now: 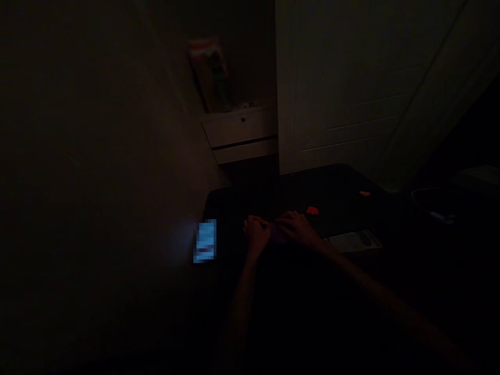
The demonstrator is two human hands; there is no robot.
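The picture is very dark. Between my hands lies a dim, flat-looking purple piece whose kind I cannot make out. My left hand has its fingers curled at the left edge of this piece. From the right, my right hand reaches over the piece with bent fingers pressed down on it. Just beyond my right hand is a small crumpled-looking orange-red piece on the dark table. A smaller orange piece sits farther right.
A lit screen, blurred out, stands at the table's left side by the wall. A printed sheet lies near my right forearm. Behind the table are a drawer unit and a pale door. A round rim shows at the right.
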